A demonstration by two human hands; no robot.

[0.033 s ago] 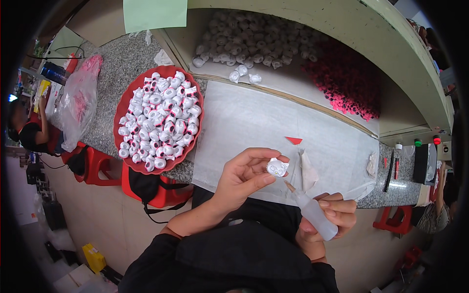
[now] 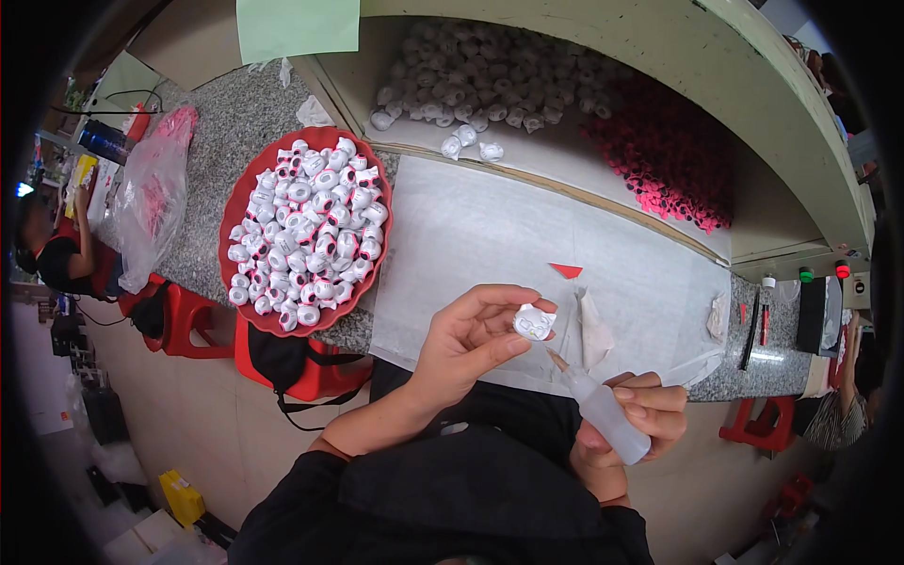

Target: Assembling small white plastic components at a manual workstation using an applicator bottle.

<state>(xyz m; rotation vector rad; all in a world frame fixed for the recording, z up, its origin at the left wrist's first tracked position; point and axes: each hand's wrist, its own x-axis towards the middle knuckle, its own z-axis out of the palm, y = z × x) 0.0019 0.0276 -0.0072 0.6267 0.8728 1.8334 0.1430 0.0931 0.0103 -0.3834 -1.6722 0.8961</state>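
Observation:
Between the thumb and fingers of my left hand point(image 2: 463, 347) is a small white cat-head-shaped piece point(image 2: 534, 322), its moulded side tilted up. My right hand point(image 2: 640, 414) grips a translucent squeeze bottle point(image 2: 610, 414) with a narrow tip. That tip points up and left, just below the white piece and apart from it. Under both hands lies a white paper sheet point(image 2: 471, 231) on the table. A crumpled white tissue point(image 2: 594, 330) and a small red triangle point(image 2: 566, 271) rest on it beyond the bottle.
A red scalloped tray point(image 2: 228, 226) heaped with white-and-pink pieces stands at the left. The shelf ahead holds a pile of white pieces point(image 2: 490, 71) and a heap of pink-and-black pieces point(image 2: 673, 165). Red stools point(image 2: 320, 377) stand below the table; other people sit at both sides.

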